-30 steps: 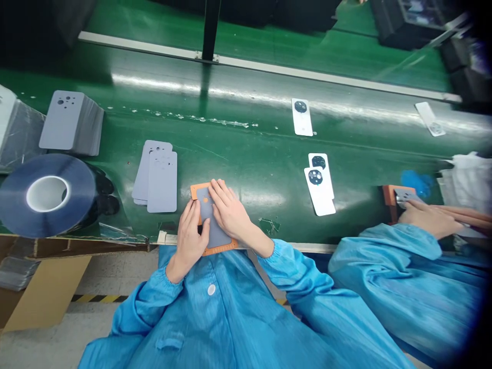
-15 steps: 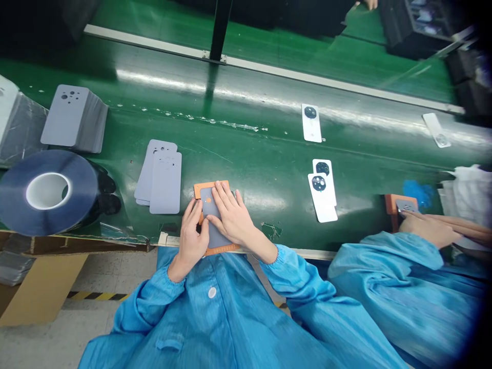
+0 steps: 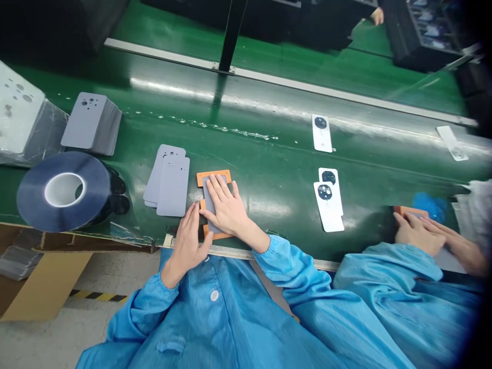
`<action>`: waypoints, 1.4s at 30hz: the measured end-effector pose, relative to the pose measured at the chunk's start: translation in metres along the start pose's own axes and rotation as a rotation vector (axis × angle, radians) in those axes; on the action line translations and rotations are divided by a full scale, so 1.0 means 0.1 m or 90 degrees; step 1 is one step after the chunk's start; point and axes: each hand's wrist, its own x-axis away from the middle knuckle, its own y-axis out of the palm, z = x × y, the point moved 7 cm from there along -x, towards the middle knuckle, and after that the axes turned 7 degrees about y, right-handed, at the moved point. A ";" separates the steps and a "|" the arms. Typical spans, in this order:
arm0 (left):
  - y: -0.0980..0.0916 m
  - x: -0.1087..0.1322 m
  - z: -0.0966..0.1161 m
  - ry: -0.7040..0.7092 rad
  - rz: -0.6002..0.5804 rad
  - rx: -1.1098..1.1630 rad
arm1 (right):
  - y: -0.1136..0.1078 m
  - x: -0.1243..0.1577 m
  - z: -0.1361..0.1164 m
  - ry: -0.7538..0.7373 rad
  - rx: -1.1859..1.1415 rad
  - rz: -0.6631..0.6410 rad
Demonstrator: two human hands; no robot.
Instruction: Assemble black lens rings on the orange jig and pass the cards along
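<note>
An orange frame (image 3: 213, 178) lies on the green table near its front edge, with a grey plate (image 3: 207, 199) inside it. My right hand (image 3: 227, 207) rests flat across the grey plate, fingers stretched out, and hides much of it. At the frame's left side is my left hand (image 3: 189, 243), its fingers extended and its thumb apart near the lower left corner. Just left of the frame, several loose grey sheets (image 3: 172, 187) with round holes overlap on the table.
A tape roll (image 3: 31, 192) and a thick grey stack (image 3: 82, 123) stand left, beside a wrapped white stack (image 3: 19, 120). White phone back panels (image 3: 329, 210) lie right of centre. At far right, another person's hands (image 3: 421, 236) work over an orange frame (image 3: 413, 211).
The orange frame and grey plate have moved away from the table's front edge. My right hand has gone with them, flat on the plate. My left hand has shifted slightly lower along the frame.
</note>
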 end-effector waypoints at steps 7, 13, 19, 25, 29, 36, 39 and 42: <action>0.08 0.00 -0.03 -0.016 -0.031 -0.059 | -0.05 0.06 0.09 0.053 -0.061 0.072; 0.10 0.02 -0.03 0.005 -0.010 -0.058 | -0.05 0.27 0.29 0.238 -0.145 0.138; 0.07 0.02 -0.03 -0.021 -0.014 -0.015 | -0.17 0.35 0.31 0.273 -0.328 0.136; -0.08 -0.02 -0.02 -0.016 -0.001 0.133 | -0.36 0.44 0.05 0.095 -0.593 0.043; -0.14 -0.07 -0.01 -0.055 0.012 0.193 | -0.35 0.47 -0.03 0.068 -0.587 0.032; -0.15 -0.12 -0.04 -0.137 0.058 0.202 | -0.22 0.50 0.17 0.187 -0.496 0.043; -0.13 -0.09 -0.08 -0.168 0.074 0.209 | -0.10 0.53 0.17 0.202 -0.601 -0.054; -0.12 -0.07 -0.11 -0.189 0.081 0.211 | -0.07 0.51 0.18 0.197 -0.722 -0.082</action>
